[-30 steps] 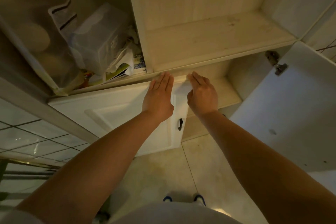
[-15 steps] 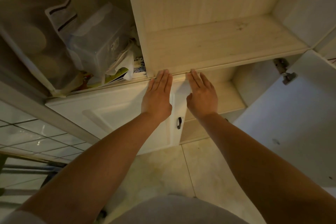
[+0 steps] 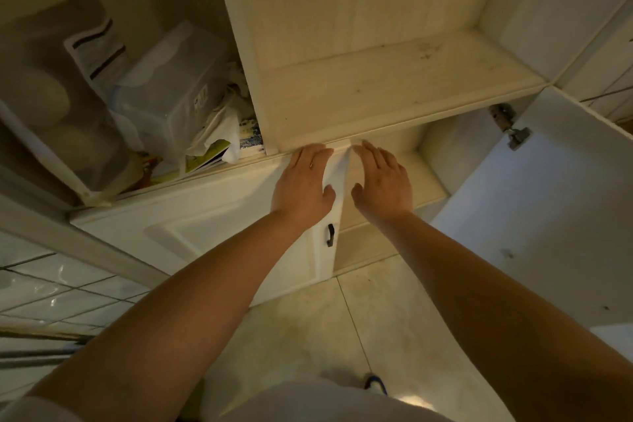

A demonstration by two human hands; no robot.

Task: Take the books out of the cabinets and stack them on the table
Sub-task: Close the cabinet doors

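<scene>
Left hand: flat, fingers spread and together-pointing forward, palm on the top corner of the closed lower door; gripping nothing.
Right hand: likewise flat and empty, fingertips at the front lip of the shelf, just beside the left hand.
Why so placed: judging by the pose, the hands rest at the shelf edge between reaches, or feel along the door's free edge to swing it; cannot tell which.
Shelf: bare, only smudges on the board; nothing there to lift.
Right lower door: swung wide, hinge exposed; the compartment behind it shows no books from this angle.
Books: likely the flat printed items lying at the bottom of the left compartment, just beyond the upright divider, partly under crumpled paper; too cluttered to count.
Plastic box: translucent, lidded, sits over that heap and would hinder a clean pull.
Door handle: dark, untouched, below the left wrist.
Table: not in view.
Progress: judged mid-task; left side not yet cleared.
</scene>
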